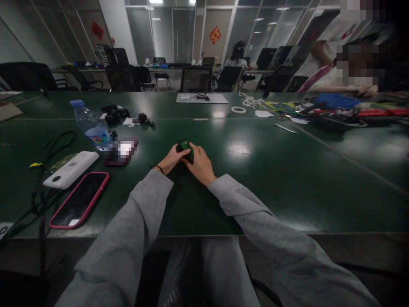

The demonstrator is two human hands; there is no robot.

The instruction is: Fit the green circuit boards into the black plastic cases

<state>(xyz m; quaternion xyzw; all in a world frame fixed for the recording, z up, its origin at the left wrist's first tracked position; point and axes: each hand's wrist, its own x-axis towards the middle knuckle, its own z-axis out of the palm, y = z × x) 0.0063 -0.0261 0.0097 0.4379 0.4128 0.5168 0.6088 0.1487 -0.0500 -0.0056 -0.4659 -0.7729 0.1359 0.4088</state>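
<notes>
Both of my hands meet around a small dark box with a green top (184, 145), over the middle of the green table (271, 196). My left hand (171, 160) grips its left side, with the thumb stretched across the near edge. On the other side, my right hand (201, 164) wraps round the box, its thumb and fingers closed against it. The undersides of the fingers and the lower part of the box are partly hidden. Whether the box touches the tabletop cannot be made out.
At left lie a red-rimmed phone (79, 200), a white power bank (72, 169), black cables and a tilted plastic bottle (91, 125). A second phone (121, 152) is beside the bottle. Tangled wires (287, 106) lie back right, near a person's hands (367, 90).
</notes>
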